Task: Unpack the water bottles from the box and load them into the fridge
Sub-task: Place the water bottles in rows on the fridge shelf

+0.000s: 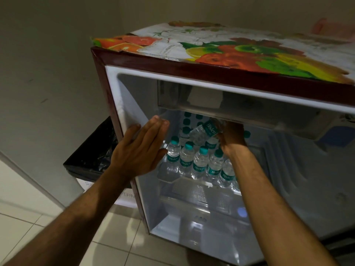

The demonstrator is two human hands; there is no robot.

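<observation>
The small fridge (113,104) stands open, lit inside. Several clear water bottles (185,160) with green caps and green labels stand upright in rows on its upper shelf. My right hand (231,138) reaches into the fridge and grips one more bottle (204,132), which is tilted on its side above the standing ones, just under the freezer tray (230,112). My left hand (143,144) is flat with straight fingers, resting against the fridge's left inner wall at the front edge. The box is not in view.
A fruit-print cover (230,50) lies on the fridge top. A bin lined with a black bag (92,156) stands left of the fridge against the wall. Below the bottle shelf sits a lower shelf (196,194). The floor is pale tile.
</observation>
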